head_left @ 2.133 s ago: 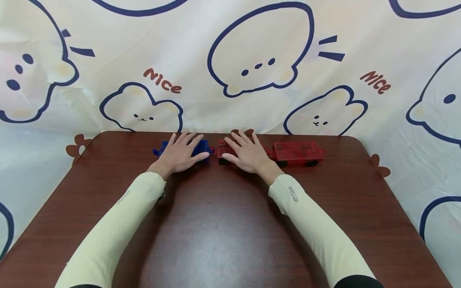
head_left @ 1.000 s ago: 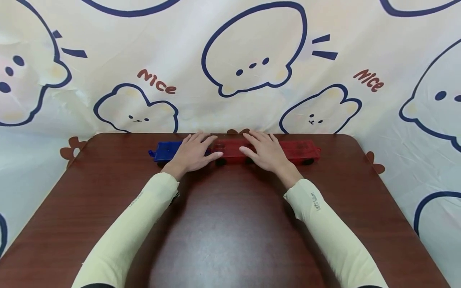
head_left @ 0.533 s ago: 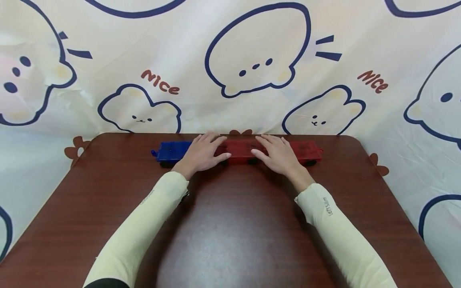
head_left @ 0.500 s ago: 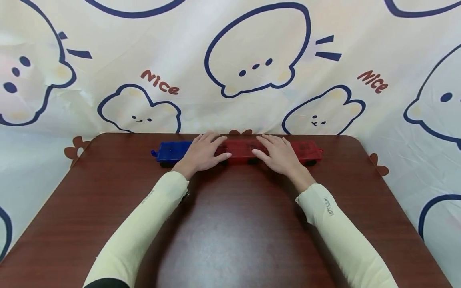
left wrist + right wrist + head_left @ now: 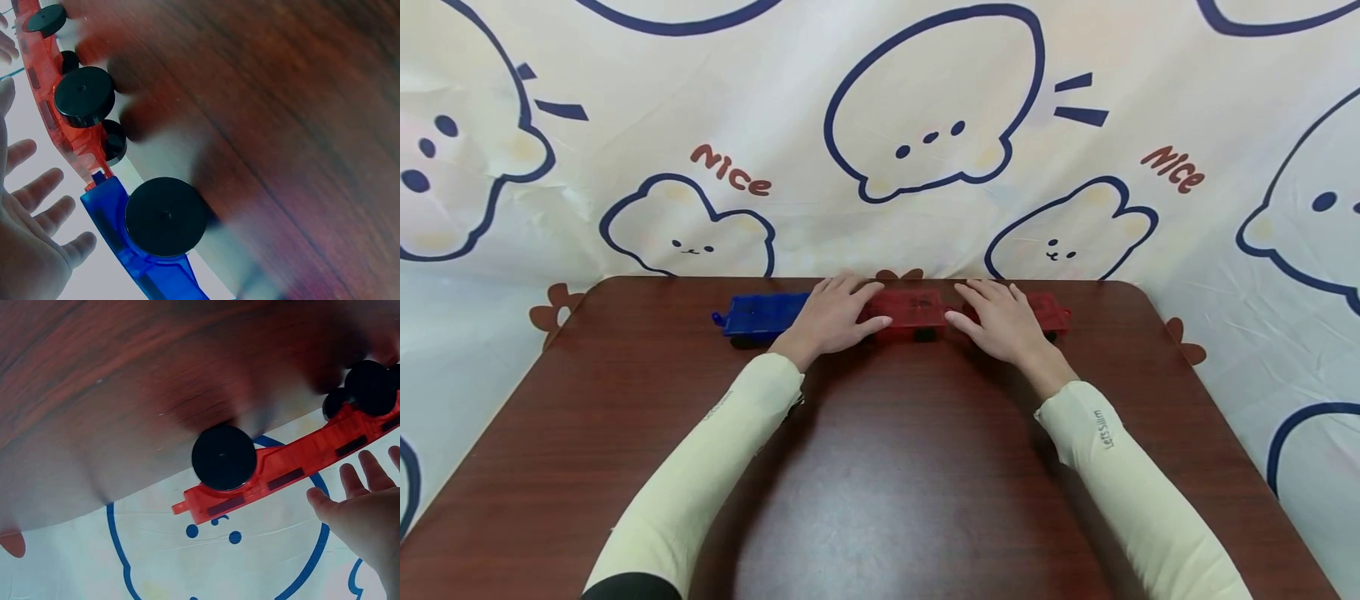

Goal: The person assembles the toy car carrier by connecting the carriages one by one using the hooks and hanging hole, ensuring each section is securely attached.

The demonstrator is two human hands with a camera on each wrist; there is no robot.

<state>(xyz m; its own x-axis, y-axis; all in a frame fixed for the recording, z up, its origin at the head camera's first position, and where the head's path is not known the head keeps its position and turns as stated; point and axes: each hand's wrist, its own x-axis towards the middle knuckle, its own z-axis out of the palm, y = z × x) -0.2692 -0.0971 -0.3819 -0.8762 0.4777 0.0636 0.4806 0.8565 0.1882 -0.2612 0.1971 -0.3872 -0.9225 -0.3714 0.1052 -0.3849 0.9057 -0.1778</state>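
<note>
Three see-through plastic toy wagons on black wheels stand in a row along the table's back edge: a blue wagon [image 5: 758, 315] on the left, a middle red wagon [image 5: 913, 308] and a right red wagon [image 5: 1048, 311]. A coupling [image 5: 99, 178] joins blue to red in the left wrist view. My left hand [image 5: 835, 317] is over the blue and middle red wagons' joint, fingers spread. Over the right red wagon's left part is my right hand [image 5: 1000, 323], fingers extended. Both wrist views show the fingers apart from the wagons and holding nothing; the hands hide part of the row.
The row stands on a dark brown wooden table [image 5: 880, 467] with rounded back corners. Behind it hangs a pale cloth [image 5: 805, 100] with cartoon outlines and printed words, which also runs down both sides.
Both hands have moved to the right along the row, showing more of the blue wagon and covering more of the right red wagon. The wagons show no clear movement.
</note>
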